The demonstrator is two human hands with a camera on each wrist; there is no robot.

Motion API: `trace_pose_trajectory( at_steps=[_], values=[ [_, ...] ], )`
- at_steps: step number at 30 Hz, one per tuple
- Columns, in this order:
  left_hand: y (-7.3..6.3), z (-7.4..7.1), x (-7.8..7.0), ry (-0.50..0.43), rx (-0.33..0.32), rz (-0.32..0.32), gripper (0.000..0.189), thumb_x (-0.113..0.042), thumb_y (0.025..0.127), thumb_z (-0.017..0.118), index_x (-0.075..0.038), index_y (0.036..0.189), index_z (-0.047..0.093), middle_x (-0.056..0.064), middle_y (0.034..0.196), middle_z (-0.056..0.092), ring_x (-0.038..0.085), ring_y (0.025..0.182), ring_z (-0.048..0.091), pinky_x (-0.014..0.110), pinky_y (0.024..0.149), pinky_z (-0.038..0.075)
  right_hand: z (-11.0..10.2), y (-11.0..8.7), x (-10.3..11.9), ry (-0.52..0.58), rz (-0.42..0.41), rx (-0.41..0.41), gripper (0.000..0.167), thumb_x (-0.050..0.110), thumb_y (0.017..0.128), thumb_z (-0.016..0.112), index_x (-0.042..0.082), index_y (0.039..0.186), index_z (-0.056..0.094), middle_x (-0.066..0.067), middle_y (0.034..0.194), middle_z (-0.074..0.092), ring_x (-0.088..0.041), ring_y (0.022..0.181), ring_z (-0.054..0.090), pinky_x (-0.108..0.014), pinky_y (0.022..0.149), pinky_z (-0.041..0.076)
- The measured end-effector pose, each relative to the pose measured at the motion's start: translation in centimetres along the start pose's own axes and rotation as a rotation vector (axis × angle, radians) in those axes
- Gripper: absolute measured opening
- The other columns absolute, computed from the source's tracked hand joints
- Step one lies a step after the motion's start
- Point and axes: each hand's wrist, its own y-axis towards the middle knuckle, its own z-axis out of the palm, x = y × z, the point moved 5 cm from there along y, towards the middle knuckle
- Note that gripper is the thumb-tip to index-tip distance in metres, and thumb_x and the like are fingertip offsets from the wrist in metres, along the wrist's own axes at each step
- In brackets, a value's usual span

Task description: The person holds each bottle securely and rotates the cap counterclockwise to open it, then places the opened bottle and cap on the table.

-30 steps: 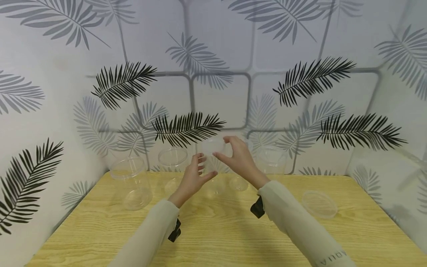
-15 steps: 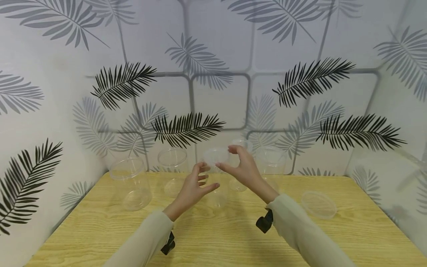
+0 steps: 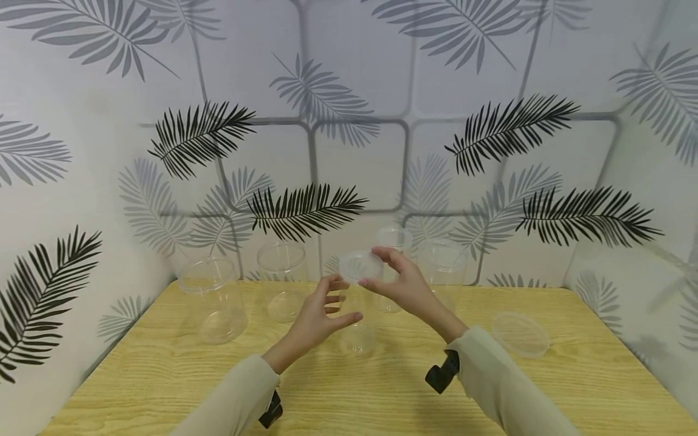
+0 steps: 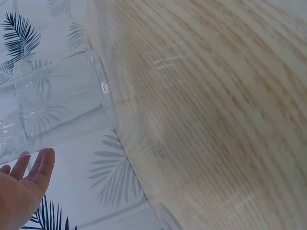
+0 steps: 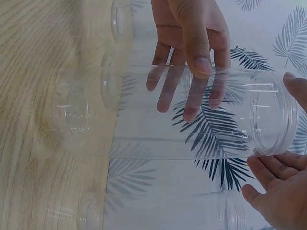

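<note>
A tall clear plastic jar [image 3: 360, 315] stands upright between both hands, with a whitish, lid-like top [image 3: 361, 266]. My right hand [image 3: 403, 287] pinches the jar's top rim between thumb and fingers. Around the jar's side, lower down, my left hand [image 3: 316, 321] holds the body; in the right wrist view the left fingers [image 5: 191, 98] show through the clear wall, and the thumb lies in front. Only part of the left hand [image 4: 21, 196] shows in the left wrist view. Whether the base touches the table I cannot tell.
Two wider clear jars [image 3: 220, 303] [image 3: 282, 284] stand on the left of the wooden table [image 3: 327, 399]. Behind the hands are a narrow jar [image 3: 394, 239] and a wider jar [image 3: 444, 257]. A translucent round lid [image 3: 520, 334] lies flat at right. The leaf-patterned wall backs the table.
Both hands have brought the jar down and toward me, slightly to the right. The other jars and the loose lid have stayed in place.
</note>
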Motion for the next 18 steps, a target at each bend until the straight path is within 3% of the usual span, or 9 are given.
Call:
trace_pose_trajectory(
  at_steps=[6,8,13,18],
  values=[
    [0.0,0.1,0.0,-0.003,0.003,0.020,0.074,-0.028,0.075,0.075,-0.015,0.135,0.034,0.005,0.128,0.050,0.029,0.113,0.054,0.045,0.092,0.047,-0.2,-0.6,1.0,0.028,-0.030,-0.027,0.062,0.017,0.077,0.073,0.004,0.131,0.044,-0.018,0.134,0.047,-0.033,0.129,0.038,-0.052,0.106,0.031],
    [-0.3,0.0,-1.0,-0.015,0.022,0.011,0.073,-0.024,0.076,0.075,-0.014,0.136,0.034,0.008,0.129,0.049,0.030,0.116,0.052,0.046,0.095,0.045,-0.3,-1.0,2.0,0.037,-0.031,-0.032,0.060,0.012,0.078,0.072,0.000,0.130,0.044,-0.021,0.134,0.047,-0.034,0.128,0.039,-0.053,0.106,0.030],
    [-0.5,-0.1,-3.1,-0.069,0.126,-0.012,0.073,-0.013,0.080,0.070,-0.011,0.141,0.030,0.017,0.137,0.042,0.035,0.124,0.045,0.049,0.101,0.038,-0.4,-0.9,1.4,0.057,-0.033,-0.041,0.059,0.012,0.077,0.073,0.002,0.129,0.046,-0.019,0.133,0.048,-0.032,0.128,0.040,-0.054,0.106,0.029],
    [0.1,0.6,-1.3,-0.146,0.192,-0.009,0.071,-0.011,0.082,0.068,-0.013,0.141,0.029,0.018,0.138,0.042,0.039,0.124,0.043,0.053,0.102,0.036,-0.3,-0.9,0.4,0.076,-0.039,-0.036,0.060,0.021,0.077,0.074,0.009,0.129,0.046,-0.013,0.133,0.050,-0.030,0.129,0.039,-0.055,0.107,0.027]
  ],
)
